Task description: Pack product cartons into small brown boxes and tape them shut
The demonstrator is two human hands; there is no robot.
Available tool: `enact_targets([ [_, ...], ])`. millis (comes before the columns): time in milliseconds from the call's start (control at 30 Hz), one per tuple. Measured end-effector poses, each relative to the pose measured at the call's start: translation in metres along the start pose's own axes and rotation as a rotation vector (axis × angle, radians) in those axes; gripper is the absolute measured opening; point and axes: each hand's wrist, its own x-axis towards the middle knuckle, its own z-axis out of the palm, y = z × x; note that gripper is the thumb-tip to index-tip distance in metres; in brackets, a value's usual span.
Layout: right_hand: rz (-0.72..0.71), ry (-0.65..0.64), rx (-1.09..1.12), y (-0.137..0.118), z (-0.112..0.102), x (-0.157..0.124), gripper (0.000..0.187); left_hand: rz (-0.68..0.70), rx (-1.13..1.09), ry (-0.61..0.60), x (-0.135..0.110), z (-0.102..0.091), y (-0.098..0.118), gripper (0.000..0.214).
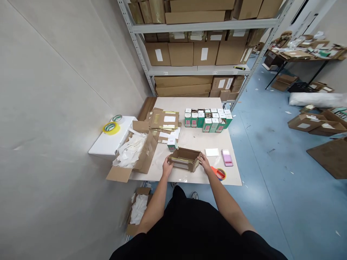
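Observation:
Between my two hands is a small brown cardboard box (181,165), its dark inside showing from above and shiny tape along its edges. My left hand (167,167) grips its left end, and my right hand (204,162) holds the right end. Just behind the box stands a single small white and green carton (171,144). To the right lie a white card (211,152), a pile of purple and white labels (227,158) and an orange tape dispenser (217,172) near my right wrist.
Several green and white cartons (207,121) stand in rows at the table's back. Flattened cardboard (164,119) lies back left. An open box of white paper (134,148) is at the left edge, beside tape rolls (111,128). Shelving (200,70) rises behind.

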Motion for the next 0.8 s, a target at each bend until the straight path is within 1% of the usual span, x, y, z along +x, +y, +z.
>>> enact_targets([
  [100,0.064,0.058,-0.013,-0.003,0.006,0.002,0.074,0.008,-0.036,-0.039,-0.004,0.004,0.001,0.06],
  [200,0.031,0.125,-0.004,-0.001,0.011,0.0,0.068,0.002,-0.058,-0.102,-0.009,0.005,-0.001,0.054],
  [300,0.012,0.08,0.036,0.002,0.013,-0.005,0.057,-0.038,-0.055,-0.131,-0.016,0.006,-0.005,0.049],
  [367,0.018,0.05,0.04,0.002,0.012,-0.007,0.054,-0.044,-0.048,-0.123,-0.021,0.007,-0.007,0.048],
  [467,0.003,0.031,0.045,0.0,0.006,-0.011,0.051,-0.003,-0.008,-0.098,-0.028,0.007,-0.009,0.045],
  [600,0.01,-0.016,0.035,-0.005,-0.008,-0.021,0.05,0.079,0.159,-0.087,-0.033,0.006,-0.008,0.038],
  [700,0.041,-0.099,0.015,-0.006,-0.017,-0.034,0.051,0.116,0.28,-0.071,-0.035,0.008,-0.008,0.038],
  [800,0.053,-0.169,0.005,-0.004,-0.022,-0.044,0.063,0.151,0.329,-0.044,-0.038,0.011,-0.007,0.052],
])
